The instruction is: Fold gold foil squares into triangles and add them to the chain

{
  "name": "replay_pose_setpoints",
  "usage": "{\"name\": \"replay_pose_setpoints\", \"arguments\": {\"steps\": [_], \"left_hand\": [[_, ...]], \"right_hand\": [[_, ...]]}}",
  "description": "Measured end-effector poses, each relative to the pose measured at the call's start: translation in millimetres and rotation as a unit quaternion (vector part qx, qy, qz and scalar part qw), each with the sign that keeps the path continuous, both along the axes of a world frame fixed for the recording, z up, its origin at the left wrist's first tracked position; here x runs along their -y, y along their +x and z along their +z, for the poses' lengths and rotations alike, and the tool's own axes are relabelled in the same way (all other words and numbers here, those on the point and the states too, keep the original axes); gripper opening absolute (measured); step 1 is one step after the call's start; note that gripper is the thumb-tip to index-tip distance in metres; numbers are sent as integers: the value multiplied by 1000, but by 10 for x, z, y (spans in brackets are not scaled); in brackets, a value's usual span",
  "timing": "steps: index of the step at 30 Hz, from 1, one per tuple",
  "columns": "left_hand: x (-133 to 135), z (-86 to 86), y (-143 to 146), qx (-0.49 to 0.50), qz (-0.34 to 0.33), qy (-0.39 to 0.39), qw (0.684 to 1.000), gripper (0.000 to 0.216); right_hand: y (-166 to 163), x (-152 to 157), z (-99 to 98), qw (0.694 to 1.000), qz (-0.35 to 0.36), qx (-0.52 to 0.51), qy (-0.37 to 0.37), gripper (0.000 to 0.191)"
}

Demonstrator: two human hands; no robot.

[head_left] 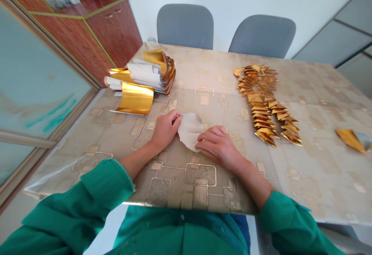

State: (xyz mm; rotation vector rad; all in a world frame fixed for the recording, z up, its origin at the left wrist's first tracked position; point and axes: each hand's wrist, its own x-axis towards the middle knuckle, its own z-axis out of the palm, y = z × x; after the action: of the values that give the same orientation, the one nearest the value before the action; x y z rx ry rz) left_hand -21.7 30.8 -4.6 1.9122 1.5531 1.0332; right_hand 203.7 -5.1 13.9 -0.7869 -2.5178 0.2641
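Note:
A sheet of paper (190,129), pale side showing, is between my hands above the near part of the table. My left hand (167,128) pinches its upper left edge between thumb and fingers. On the right, my right hand (219,146) grips the lower right edge with its fingers bent over it. Farther left lie gold foil paper sheets (136,96), curled, beside a stack of pale-backed paper (147,74). Rows of folded gold paper pieces (261,104) stand close together on the right.
A patterned cloth covers the table (180,189). One gold piece (351,139) lies near the right edge. Two grey chairs (186,26) stand behind the table. A wooden cabinet (113,30) and a glass-panelled frame (40,76) are at the left.

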Motion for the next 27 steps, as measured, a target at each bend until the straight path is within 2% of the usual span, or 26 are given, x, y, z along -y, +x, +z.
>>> {"name": "replay_pose_setpoints", "arguments": {"steps": [4, 7, 9, 11, 13, 15, 17, 19, 25, 27], "left_hand": [[-28, 3, -13, -58, 6, -1, 998, 17], [-35, 28, -27, -81, 17, 3, 997, 25], [-25, 77, -53, -70, 5, 49, 996, 26], [11, 152, -90, -67, -40, 116, 990, 25], [69, 228, -135, -74, -138, 146, 977, 31], [131, 273, -180, -100, -260, 114, 954, 39], [183, 271, -215, -134, -327, 83, 932, 51], [220, 237, -231, -165, -344, 70, 922, 59], [275, 178, -177, -201, -346, 75, 913, 49], [286, 166, -151, -205, -353, 69, 910, 48]], "right_hand": [[1, -5, -31, 996, 63, 54, -36, 18], [16, -10, -47, 994, 66, 70, -58, 16], [25, -13, -46, 993, 64, 66, -69, 16], [30, -17, -39, 994, 61, 56, -78, 17], [33, -22, -25, 994, 57, 44, -88, 15], [40, -28, -4, 993, 59, 28, -100, 13], [57, -32, 23, 991, 64, 8, -116, 13], [83, -36, 45, 989, 65, -13, -136, 15], [169, -68, 35, 990, 19, -2, -139, 34], [194, -84, 24, 990, 13, 12, -137, 34]]}}
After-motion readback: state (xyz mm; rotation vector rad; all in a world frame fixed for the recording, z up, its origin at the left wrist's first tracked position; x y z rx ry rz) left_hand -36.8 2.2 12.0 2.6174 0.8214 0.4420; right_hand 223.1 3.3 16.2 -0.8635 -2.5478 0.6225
